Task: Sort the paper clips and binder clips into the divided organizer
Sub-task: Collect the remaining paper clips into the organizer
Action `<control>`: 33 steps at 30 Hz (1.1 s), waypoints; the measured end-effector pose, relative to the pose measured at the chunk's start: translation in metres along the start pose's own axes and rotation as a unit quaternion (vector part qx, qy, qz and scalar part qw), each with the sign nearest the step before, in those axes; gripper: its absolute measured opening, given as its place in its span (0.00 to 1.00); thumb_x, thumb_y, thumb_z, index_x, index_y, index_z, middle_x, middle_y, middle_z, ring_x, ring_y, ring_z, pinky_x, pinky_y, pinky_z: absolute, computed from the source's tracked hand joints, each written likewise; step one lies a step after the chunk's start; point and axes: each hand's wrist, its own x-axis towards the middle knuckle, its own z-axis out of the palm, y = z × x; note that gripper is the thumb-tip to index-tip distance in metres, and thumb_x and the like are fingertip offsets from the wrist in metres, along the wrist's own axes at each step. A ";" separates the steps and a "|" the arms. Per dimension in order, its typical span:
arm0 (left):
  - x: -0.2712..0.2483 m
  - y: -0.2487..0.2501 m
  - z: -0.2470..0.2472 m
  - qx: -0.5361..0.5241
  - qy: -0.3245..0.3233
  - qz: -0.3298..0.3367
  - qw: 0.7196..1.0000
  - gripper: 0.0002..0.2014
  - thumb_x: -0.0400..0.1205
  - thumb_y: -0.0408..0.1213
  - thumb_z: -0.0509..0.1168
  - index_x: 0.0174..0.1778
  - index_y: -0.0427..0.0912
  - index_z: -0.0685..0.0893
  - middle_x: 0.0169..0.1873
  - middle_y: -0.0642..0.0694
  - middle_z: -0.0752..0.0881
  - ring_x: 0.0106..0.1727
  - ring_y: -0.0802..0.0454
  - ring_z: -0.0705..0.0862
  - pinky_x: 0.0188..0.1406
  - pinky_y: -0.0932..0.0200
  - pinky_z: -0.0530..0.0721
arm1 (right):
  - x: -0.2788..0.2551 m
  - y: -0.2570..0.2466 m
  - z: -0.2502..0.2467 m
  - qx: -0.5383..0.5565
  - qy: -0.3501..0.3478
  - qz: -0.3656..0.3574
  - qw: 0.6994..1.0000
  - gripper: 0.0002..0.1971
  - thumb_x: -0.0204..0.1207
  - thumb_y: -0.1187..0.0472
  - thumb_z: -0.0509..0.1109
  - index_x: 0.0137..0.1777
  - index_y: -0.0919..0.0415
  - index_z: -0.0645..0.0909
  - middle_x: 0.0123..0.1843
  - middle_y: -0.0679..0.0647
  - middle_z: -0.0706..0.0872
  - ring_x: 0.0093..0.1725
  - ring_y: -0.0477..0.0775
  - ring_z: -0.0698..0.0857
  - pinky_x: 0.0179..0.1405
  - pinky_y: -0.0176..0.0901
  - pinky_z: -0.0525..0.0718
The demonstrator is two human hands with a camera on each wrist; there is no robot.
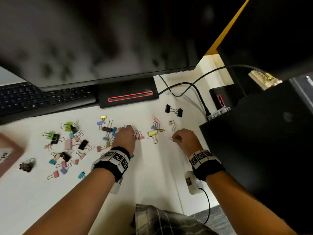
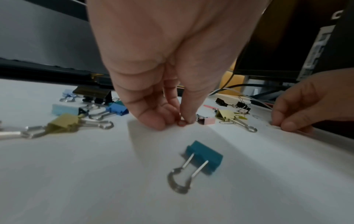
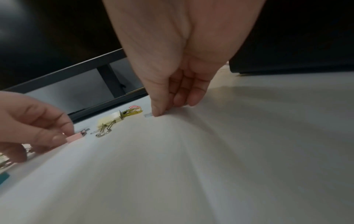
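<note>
Tabletop (image 1: pixel 152 167): white, and it carries everything you are working on; your monitor (image 1: pixel 101 39) hangs over its far edge with the keyboard (image 1: pixel 33 99) tucked under it at far left.

Your left hand (image 1: pixel 125 138): palm down near the middle of the tabletop, fingers (image 2: pixel 188 112) curled with the tips pinched together on a small red paper clip (image 2: pixel 181 122) that lies on the surface (the left wrist view shows only a bit of it between the tips).

Your right hand (image 1: pixel 184 138): also palm down, well to the right of the left one, thumb and forefinger tips pressed down and pinching a pale paper clip (image 1: pixel 170 138) against the tabletop; its exact colour is too blurred to tell.

Binder clips: scattered loose over the left half of the tabletop in many colours, with a pink binder clip (image 1: pixel 141 136) just beside your left fingertips, a yellow binder clip (image 1: pixel 153 133) between your two hands, and a teal binder clip (image 2: pixel 203 159) lying under your left wrist.

Black binder clips (image 1: pixel 174 111): a pair lying apart from the rest, farther back, near the cables (image 1: pixel 194 89).

Paper clips: a pink paper clip (image 1: pixel 155 118) lies beyond the yellow binder clip; others are near your right hand.

Organizer: a brownish tray edge (image 1: pixel 8 153) shows at far left, but you cannot tell from here whether that is it.
</note>
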 end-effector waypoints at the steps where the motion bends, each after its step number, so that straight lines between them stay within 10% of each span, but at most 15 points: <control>1: 0.002 0.000 0.002 -0.016 0.004 -0.014 1.000 0.11 0.80 0.32 0.63 0.57 0.34 0.77 0.53 0.35 0.83 0.53 0.40 0.82 0.50 0.52 0.79 | 0.002 0.001 -0.001 0.008 -0.007 0.004 1.000 0.03 0.71 0.64 0.74 0.44 0.62 0.86 0.45 0.59 0.86 0.46 0.57 0.83 0.56 0.56 0.83; 10: 0.007 -0.011 -0.002 0.006 0.010 0.006 1.000 0.05 0.79 0.33 0.64 0.46 0.39 0.84 0.50 0.40 0.81 0.53 0.43 0.80 0.57 0.53 0.77 | 0.001 -0.001 -0.007 0.009 0.001 -0.023 1.000 0.02 0.72 0.68 0.72 0.43 0.64 0.85 0.53 0.58 0.80 0.52 0.56 0.82 0.51 0.36 0.75; 15: -0.006 -0.003 -0.007 -0.063 0.025 0.121 0.990 0.02 0.76 0.33 0.69 0.40 0.42 0.83 0.37 0.48 0.81 0.38 0.50 0.80 0.38 0.62 0.74 | 0.010 0.002 -0.018 -0.012 0.050 -0.034 0.998 0.01 0.71 0.67 0.73 0.40 0.64 0.85 0.59 0.58 0.82 0.59 0.58 0.79 0.57 0.38 0.68; 21: -0.011 0.019 0.025 0.019 0.020 0.111 0.993 0.12 0.78 0.41 0.66 0.57 0.48 0.83 0.47 0.47 0.87 0.51 0.44 0.82 0.53 0.52 0.80 | 0.021 0.000 -0.011 0.006 0.022 -0.035 0.999 0.01 0.71 0.67 0.73 0.40 0.63 0.86 0.49 0.57 0.86 0.54 0.58 0.81 0.52 0.39 0.76; 33: 0.004 0.030 0.026 0.159 0.039 0.114 0.980 0.09 0.82 0.44 0.59 0.52 0.48 0.83 0.50 0.48 0.81 0.56 0.44 0.77 0.54 0.49 0.72 | 0.021 -0.016 -0.002 -0.014 -0.035 -0.032 0.999 0.06 0.73 0.64 0.71 0.48 0.61 0.86 0.45 0.59 0.87 0.47 0.56 0.82 0.53 0.47 0.82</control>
